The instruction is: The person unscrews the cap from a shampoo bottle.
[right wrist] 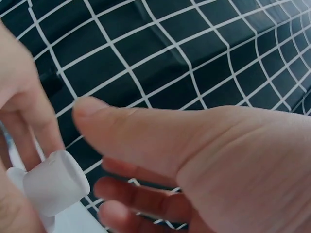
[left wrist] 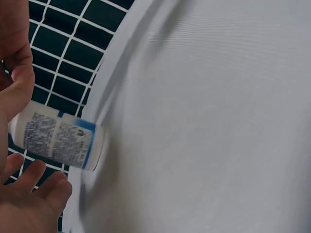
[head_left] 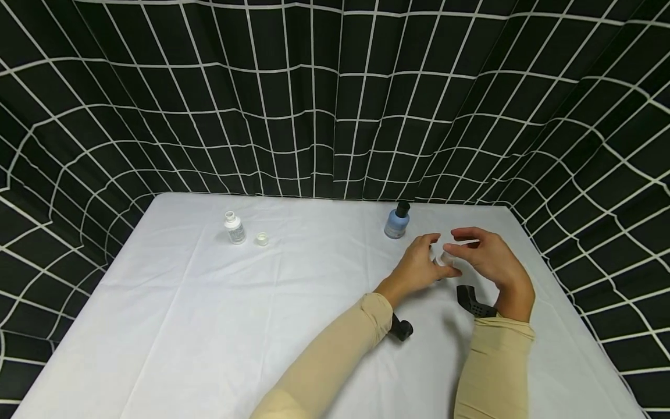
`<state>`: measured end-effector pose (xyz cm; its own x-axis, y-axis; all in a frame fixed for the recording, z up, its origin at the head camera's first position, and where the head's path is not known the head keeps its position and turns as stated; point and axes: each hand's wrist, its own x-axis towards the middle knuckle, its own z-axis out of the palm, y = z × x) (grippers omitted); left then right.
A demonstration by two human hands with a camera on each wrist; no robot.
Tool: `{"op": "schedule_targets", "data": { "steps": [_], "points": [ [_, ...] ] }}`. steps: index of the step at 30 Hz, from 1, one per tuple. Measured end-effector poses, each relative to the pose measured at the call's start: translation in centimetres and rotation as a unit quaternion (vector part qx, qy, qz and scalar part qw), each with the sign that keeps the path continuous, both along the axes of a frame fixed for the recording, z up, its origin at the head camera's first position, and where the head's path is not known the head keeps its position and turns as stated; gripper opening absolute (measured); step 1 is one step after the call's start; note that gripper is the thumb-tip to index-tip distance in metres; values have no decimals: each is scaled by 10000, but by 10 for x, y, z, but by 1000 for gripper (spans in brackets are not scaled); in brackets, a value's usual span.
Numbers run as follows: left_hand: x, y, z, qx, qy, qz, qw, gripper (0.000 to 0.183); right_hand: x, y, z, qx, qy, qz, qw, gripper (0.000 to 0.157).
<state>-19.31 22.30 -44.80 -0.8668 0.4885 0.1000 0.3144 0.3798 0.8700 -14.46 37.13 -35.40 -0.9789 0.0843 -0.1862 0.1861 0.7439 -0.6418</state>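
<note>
My left hand has its thumb and fingers round a small white bottle on the right side of the table. In the left wrist view the bottle shows a printed label with a blue band, its base close over the cloth. A white cap shows between the left thumb and fingers in the right wrist view. My right hand hovers beside it, fingers and thumb parted around the bottle's top. In the right wrist view the right thumb stands apart from the cap.
A blue bottle with a black cap stands behind my left hand. Farther left are an opened white bottle and a loose white cap. The white table backs onto a black curtain with a white grid.
</note>
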Motion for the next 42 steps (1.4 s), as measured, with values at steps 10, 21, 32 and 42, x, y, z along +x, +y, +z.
{"op": "schedule_targets", "data": {
  "steps": [10, 21, 32, 42],
  "points": [
    [3, -2, -4, 144, 26, -16, 9999, 65, -4, -8, 1, 194, -327, 461, 9982, 62],
    [1, -9, -9, -18, 318, -256, 9992, 32, -7, -14, -2, 428, -553, 287, 9971, 55],
    [-5, -22, -10, 192, 134, -168, 9996, 33, -13, -29, -4, 934, 363, 469, 9939, 42],
    [-13, -53, -6, 581, -114, -86, 9982, 35, -21, -52, -9, 650, 1132, 531, 9900, 38]
  ]
}}
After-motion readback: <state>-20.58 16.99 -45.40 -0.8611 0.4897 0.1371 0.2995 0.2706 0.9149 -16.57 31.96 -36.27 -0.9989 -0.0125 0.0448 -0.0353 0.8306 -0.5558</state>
